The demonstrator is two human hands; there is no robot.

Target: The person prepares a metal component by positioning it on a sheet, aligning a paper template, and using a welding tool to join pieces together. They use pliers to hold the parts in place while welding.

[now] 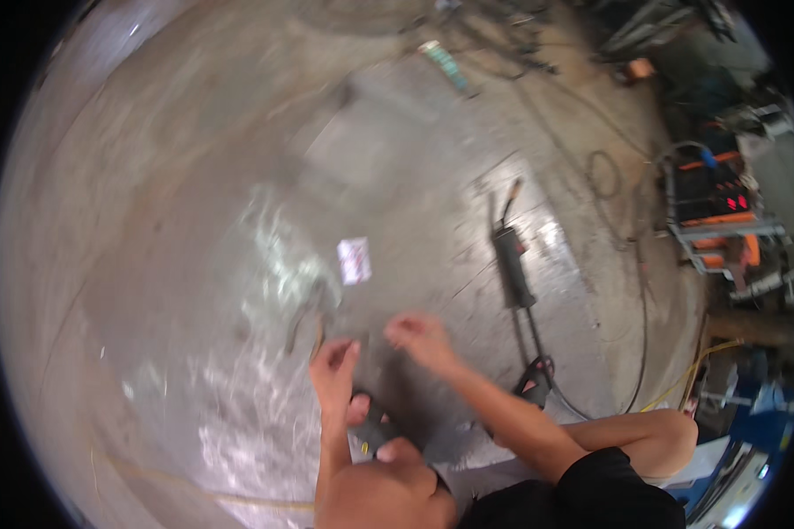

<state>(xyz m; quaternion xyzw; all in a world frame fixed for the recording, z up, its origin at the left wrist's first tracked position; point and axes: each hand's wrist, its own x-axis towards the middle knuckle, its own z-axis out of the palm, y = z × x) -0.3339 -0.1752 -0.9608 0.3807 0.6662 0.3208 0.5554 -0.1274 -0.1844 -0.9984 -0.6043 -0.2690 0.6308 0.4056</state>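
Observation:
My left hand (333, 370) is just above my left foot, its fingers curled in toward the thumb. A thin brownish strip (318, 333) shows at its fingertips; I cannot tell whether the hand holds it or it lies behind. My right hand (420, 338) is a short way to the right, smeared by motion, its fingers bent. Beyond the hands, a small white card with pinkish print (355, 261) lies on the metal plate (397, 229). To the right lies a welding torch with a black handle (513, 269), its cable running back past my right foot.
A welding machine with orange trim and a lit red display (723, 198) stands at the right. Hoses and cables (604, 172) trail over the concrete floor. A greenish strip-shaped object (444, 64) lies at the far side. A yellow hose (697, 366) runs along the right.

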